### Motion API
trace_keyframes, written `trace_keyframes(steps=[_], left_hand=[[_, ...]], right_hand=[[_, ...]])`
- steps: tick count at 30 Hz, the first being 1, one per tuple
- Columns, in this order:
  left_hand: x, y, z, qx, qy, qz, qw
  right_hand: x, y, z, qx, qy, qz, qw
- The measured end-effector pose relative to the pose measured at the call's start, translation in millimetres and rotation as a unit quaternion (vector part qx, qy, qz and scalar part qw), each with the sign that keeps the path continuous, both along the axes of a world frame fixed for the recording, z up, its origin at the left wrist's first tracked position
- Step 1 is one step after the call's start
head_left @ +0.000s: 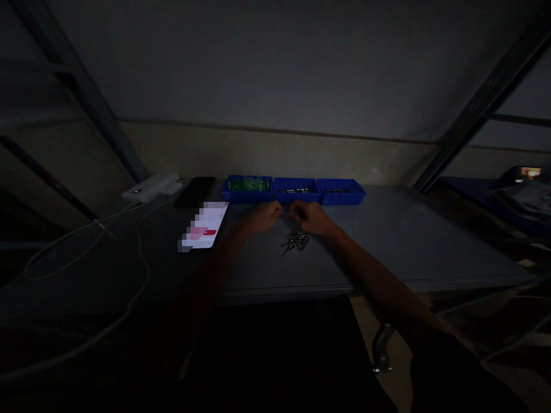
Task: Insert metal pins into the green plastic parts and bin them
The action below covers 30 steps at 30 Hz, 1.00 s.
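Note:
My left hand (266, 215) and my right hand (313, 218) are close together above the table, just in front of the blue bins. Both are closed in a pinch. Between their fingertips runs a thin, light-coloured rod-like piece (289, 213), perhaps a screw; dim light hides its exact kind. Below my right hand lies a loose pile of metal screws or bolts (296, 241). Behind the hands stand a left blue bin (247, 196) with green-looking packets, a middle blue bin (298, 198) with metal pieces, and a right blue bin (342, 199) with small dark metal parts.
On the grey table (258, 269), a lit phone (206, 226) lies left of my forearm, with a dark flat object (196, 191) behind it. A white power bank or adapter (150, 188) trails a white cable (144, 269) leftward. Metal frame posts (99, 115) flank the table.

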<state>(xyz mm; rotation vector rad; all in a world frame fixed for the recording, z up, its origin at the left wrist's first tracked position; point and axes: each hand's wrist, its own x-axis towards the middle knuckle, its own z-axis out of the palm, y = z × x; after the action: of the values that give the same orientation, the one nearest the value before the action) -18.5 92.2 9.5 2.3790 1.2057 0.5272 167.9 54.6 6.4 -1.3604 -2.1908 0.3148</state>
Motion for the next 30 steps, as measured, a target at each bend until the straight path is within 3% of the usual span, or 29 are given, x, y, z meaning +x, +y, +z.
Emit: trace_keyframes(steps=[10,19,23,27,30], left_hand=[[8,-4,4.5,0.016,-0.156,0.053,0.986],[12,-11,1.2,-0.023,-0.159,0.013,0.987],[8,-15,-0.2,-0.092,-0.052,-0.049,0.993],[6,-17,0.6,-0.096,0.034,-0.076,0.992],[6,-17,2.2,-0.092,0.047,-0.078,0.992]], right_hand=[[2,5,-1.3,0.049,0.007,-0.024,0.998],[10,8,3.0,0.086,-0.015,-0.116,0.989],[30,17,8.6,0.096,0.012,-0.231,0.968],[67,33,9.9,0.106,0.064,-0.414,0.902],[88,43,5.2,0.090,0.085,-0.491,0.862]])
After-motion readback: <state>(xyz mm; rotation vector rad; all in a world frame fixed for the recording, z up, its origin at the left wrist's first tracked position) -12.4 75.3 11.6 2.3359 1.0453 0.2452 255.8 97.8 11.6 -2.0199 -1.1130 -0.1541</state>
